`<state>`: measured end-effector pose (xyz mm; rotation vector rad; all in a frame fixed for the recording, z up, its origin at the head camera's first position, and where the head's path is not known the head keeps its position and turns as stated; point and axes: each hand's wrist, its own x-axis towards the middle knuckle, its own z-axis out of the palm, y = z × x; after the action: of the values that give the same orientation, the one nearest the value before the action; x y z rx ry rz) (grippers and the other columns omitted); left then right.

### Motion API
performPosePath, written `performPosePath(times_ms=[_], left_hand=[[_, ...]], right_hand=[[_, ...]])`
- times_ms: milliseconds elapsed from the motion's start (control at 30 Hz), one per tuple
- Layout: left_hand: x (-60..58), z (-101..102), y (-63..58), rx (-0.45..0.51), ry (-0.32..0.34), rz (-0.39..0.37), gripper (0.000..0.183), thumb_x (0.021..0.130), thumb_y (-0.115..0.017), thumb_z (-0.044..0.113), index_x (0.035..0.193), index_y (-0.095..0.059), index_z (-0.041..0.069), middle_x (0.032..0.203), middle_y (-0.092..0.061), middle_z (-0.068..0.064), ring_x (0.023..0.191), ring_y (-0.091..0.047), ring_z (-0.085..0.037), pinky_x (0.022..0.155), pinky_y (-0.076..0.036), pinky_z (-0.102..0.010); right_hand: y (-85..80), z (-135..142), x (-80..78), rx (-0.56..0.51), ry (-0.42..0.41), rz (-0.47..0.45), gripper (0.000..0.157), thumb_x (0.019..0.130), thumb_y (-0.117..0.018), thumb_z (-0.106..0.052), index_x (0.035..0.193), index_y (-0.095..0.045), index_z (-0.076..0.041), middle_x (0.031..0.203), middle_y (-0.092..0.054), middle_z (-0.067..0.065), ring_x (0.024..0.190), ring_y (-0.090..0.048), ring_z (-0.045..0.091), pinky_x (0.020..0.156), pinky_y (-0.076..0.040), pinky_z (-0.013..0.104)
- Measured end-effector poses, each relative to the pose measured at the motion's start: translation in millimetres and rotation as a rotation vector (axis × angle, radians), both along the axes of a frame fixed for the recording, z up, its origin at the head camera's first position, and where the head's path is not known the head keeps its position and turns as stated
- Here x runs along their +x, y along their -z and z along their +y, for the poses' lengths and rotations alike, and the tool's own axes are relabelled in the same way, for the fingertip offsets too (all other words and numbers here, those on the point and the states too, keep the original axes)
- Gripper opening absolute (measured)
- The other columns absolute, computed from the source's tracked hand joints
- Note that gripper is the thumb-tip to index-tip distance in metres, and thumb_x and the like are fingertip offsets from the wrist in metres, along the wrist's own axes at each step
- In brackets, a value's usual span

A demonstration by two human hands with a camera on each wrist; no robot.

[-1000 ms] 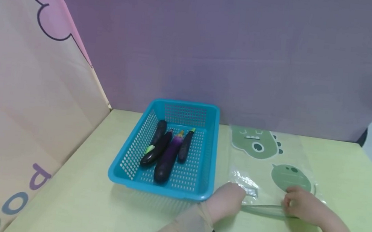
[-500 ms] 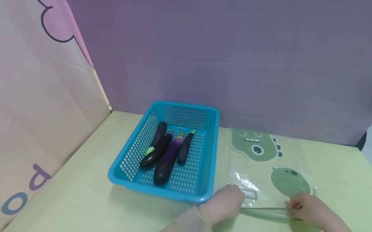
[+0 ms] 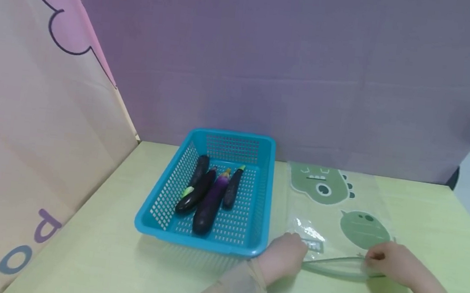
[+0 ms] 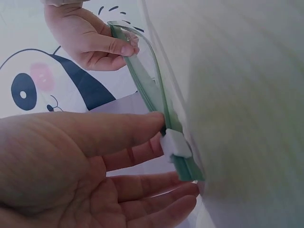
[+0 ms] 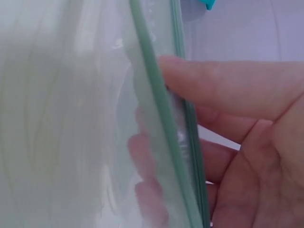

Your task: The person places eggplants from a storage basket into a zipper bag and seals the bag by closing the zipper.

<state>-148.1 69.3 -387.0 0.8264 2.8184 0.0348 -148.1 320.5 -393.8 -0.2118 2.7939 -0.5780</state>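
Observation:
A clear zip bag (image 3: 366, 229) printed with green dinosaurs lies flat on the table, its green-edged mouth towards me. My left hand (image 3: 285, 256) holds the mouth's left end; in the left wrist view its thumb and index finger pinch the green strip beside the white slider (image 4: 175, 144). Towards the other end, my right hand (image 3: 394, 268) pinches one of the two green strips (image 5: 191, 142). In the right wrist view its thumb lies inside the mouth, and other fingers show through the film. The strips stand apart between my hands.
A blue plastic basket (image 3: 268, 193) stands left of the bag, close to my left forearm. Several dark eggplants (image 3: 208, 208) lie in it. A purple backdrop (image 3: 269, 64) rises behind the table, and a printed cloth (image 3: 46, 145) hangs on the left.
My right hand has shifted slightly right and taken hold of the strip, and the gap between the green strips has widened. My left hand has stayed nearly in place.

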Motion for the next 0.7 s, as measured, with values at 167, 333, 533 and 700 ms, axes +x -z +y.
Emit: performPosePath(times_ms=[167, 333, 533, 700], left_hand=[[-0.3, 1.2, 0.7, -0.003, -0.008, 0.007, 0.006, 0.082, -0.064, 0.014, 0.084, -0.067, 0.019, 0.083, -0.059, 0.005, 0.074, -0.052, -0.009, 0.062, -0.045, -0.02], [-0.3, 2.6, 1.5, 0.004, -0.016, 0.018, 0.006, 0.083, -0.062, 0.016, 0.085, -0.067, 0.019, 0.082, -0.059, 0.004, 0.073, -0.051, -0.01, 0.059, -0.044, -0.021], [-1.1, 2.4, 4.2, 0.004, -0.019, 0.039, 0.008, 0.086, -0.06, 0.019, 0.09, -0.067, 0.021, 0.083, -0.058, 0.004, 0.073, -0.051, -0.01, 0.057, -0.043, -0.022], [-2.7, 2.3, 5.8, 0.001, -0.008, 0.077, 0.008, 0.084, -0.062, 0.017, 0.088, -0.067, 0.022, 0.079, -0.059, 0.005, 0.069, -0.052, -0.01, 0.054, -0.042, -0.022]], right_hand=[[-2.9, 0.7, -0.5, -0.007, -0.013, 0.066, 0.009, 0.083, -0.064, -0.016, 0.085, -0.069, -0.009, 0.081, -0.068, 0.0, 0.065, -0.049, 0.001, 0.058, -0.043, 0.022], [-6.1, -1.0, -0.1, -0.01, 0.018, 0.089, 0.011, 0.083, -0.064, -0.015, 0.086, -0.07, -0.007, 0.081, -0.069, 0.002, 0.068, -0.052, 0.006, 0.06, -0.045, 0.026], [-9.1, -4.1, 1.2, -0.01, 0.033, 0.124, 0.012, 0.082, -0.065, -0.017, 0.086, -0.07, -0.007, 0.08, -0.069, 0.003, 0.068, -0.053, 0.008, 0.06, -0.046, 0.027], [-8.8, -3.0, 3.3, 0.038, 0.046, 0.126, 0.014, 0.083, -0.064, -0.024, 0.079, -0.069, -0.011, 0.069, -0.063, -0.002, 0.061, -0.048, 0.009, 0.055, -0.04, 0.024]])
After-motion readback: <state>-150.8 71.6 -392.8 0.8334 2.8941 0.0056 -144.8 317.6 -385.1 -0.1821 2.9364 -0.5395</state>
